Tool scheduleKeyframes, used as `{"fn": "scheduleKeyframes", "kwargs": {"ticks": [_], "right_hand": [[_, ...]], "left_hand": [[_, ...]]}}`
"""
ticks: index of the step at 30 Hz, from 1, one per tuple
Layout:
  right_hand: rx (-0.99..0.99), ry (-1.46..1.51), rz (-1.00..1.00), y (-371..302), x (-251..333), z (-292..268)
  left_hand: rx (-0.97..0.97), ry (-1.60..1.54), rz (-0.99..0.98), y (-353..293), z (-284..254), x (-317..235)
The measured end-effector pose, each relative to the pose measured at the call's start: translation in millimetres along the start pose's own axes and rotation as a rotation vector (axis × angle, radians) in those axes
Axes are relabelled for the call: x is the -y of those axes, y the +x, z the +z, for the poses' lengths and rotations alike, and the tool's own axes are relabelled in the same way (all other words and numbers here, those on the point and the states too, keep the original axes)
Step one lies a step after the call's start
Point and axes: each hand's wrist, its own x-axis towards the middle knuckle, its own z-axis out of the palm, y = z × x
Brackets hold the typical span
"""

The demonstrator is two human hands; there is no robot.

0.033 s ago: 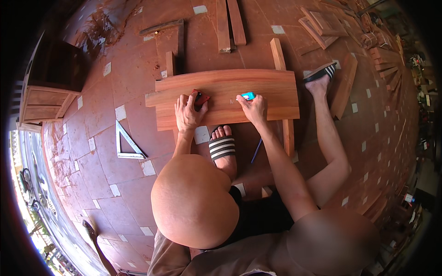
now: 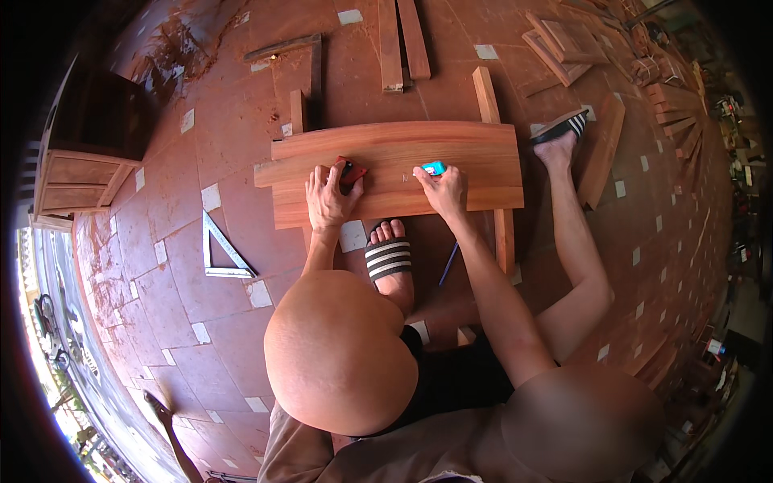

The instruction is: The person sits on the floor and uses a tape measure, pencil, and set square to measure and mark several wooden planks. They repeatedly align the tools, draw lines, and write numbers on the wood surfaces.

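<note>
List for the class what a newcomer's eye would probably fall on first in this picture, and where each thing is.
Probably the small turquoise object, vivid against the brown wood, held in the right hand over the wooden board at the centre. Next, perhaps, the red-and-black tool in the left hand, at the board's left half. Then the pale triangular square lying on the tiled floor, left of the board.

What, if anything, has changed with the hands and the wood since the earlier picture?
Nothing visibly changed: the left hand still grasps the small red-and-black tool, the right hand still holds the small turquoise object, and the flat reddish-brown wooden board lies as before.
</note>
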Motion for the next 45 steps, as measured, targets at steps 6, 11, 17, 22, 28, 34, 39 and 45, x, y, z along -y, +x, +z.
{"fn": "scheduleKeyframes", "kwargs": {"ticks": [6, 11, 17, 22, 28, 34, 39, 45], "right_hand": [[-0.082, -0.136, -0.043, 2, 3, 2], [-0.07, 0.051, 0.037, -6, 8, -8], [-0.11, 0.175, 0.078, -10, 11, -15], [-0.039, 0.113, 0.115, -21, 9, -17], [0.03, 0.218, 0.021, -44, 13, -3], [0.058, 0.139, -0.074, -44, 15, -3], [0.089, 0.139, -0.083, -41, 16, -9], [0.007, 0.172, -0.037, -43, 12, -7]], "left_hand": [[-0.045, 0.004, 0.02, 6, 4, 0], [-0.049, -0.004, 0.025, 9, 5, 1], [-0.032, 0.0, 0.014, 8, 5, 3], [-0.054, 0.006, 0.026, 9, 6, 1], [-0.04, -0.002, 0.027, 9, 5, 1], [-0.05, 0.008, 0.02, 9, 5, 0], [-0.058, -0.009, 0.048, 10, 3, -1], [-0.054, -0.016, 0.04, 10, 3, -1]]}}
